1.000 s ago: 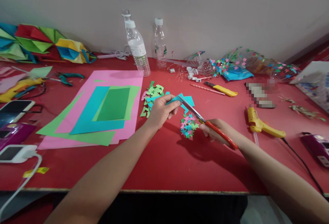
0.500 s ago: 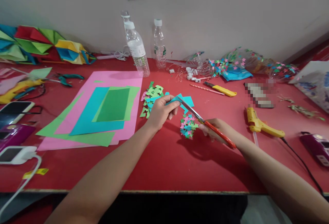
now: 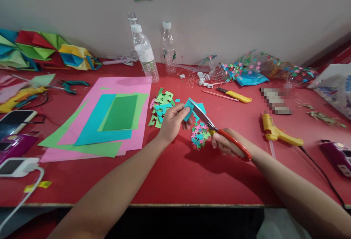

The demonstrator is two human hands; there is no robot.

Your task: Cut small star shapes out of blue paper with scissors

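Between thumb and fingers, my left hand (image 3: 175,121) pinches a small blue piece of paper (image 3: 188,110). My right hand (image 3: 227,142) is closed round the red handles of a pair of scissors (image 3: 201,114), whose blades reach up to the upper right edge of that piece. Whether the blades have paper between them I cannot tell. Under the blades lies another blue paper piece (image 3: 201,108), partly hidden. Below them is a small pile of pink, green and blue paper stars (image 3: 199,135). Green, blue and pink paper offcuts (image 3: 160,109) lie in a heap left of my left hand.
Coloured paper sheets (image 3: 90,151) are stacked at left on the red table (image 3: 170,177). Plastic bottles (image 3: 146,58) stand by the wall. A yellow cutter (image 3: 237,95) and a glue gun (image 3: 276,131) with its cord lie right. Phones and pliers (image 3: 72,85) are far left.
My left hand has turned the blue paper to a steeper angle, showing more of its face. The scissors have shifted slightly with my right hand, and the view has moved a little.
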